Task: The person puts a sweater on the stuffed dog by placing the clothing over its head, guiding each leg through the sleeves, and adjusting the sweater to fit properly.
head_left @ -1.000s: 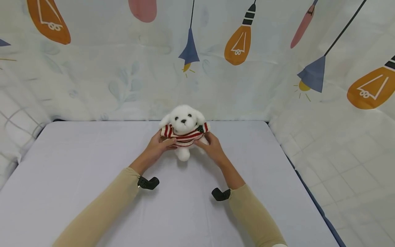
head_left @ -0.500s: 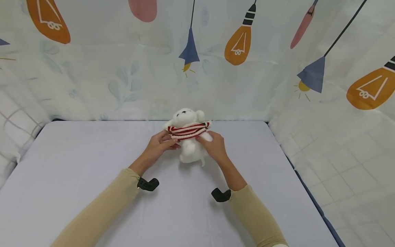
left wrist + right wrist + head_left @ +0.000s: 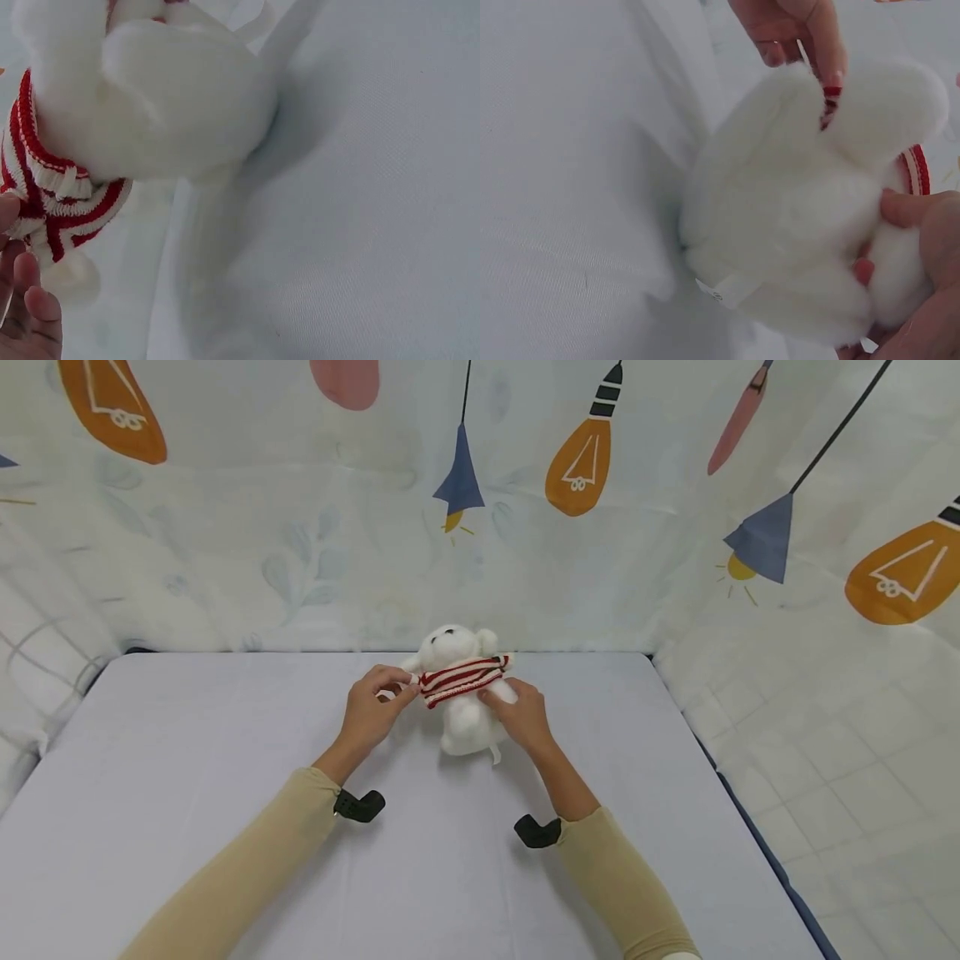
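A white plush dog point(image 3: 467, 727) in a red-and-white striped knit sweater point(image 3: 461, 679) leans back at the table's far side, muzzle tipped up. My left hand point(image 3: 372, 710) pinches the sweater at the dog's side. In the left wrist view the pinched knit point(image 3: 56, 210) is drawn out from the plush body point(image 3: 187, 97). My right hand point(image 3: 522, 717) grips the dog's other side, thumb in front. Seen from the right wrist, that thumb point(image 3: 907, 208) lies near the sweater's hem, and a small white label point(image 3: 727, 291) sticks out from the dog's bottom.
The table has a pale cloth point(image 3: 435, 877) over it. Its far edge meets a curtain point(image 3: 360, 568) printed with bulbs and lamps, close behind the dog. A dark table edge point(image 3: 757, 835) runs down the right side.
The dog has tipped backward, its face turning up and its underside coming forward. My left hand has shifted from its body to pinching the sweater's side. My right hand keeps its hold.
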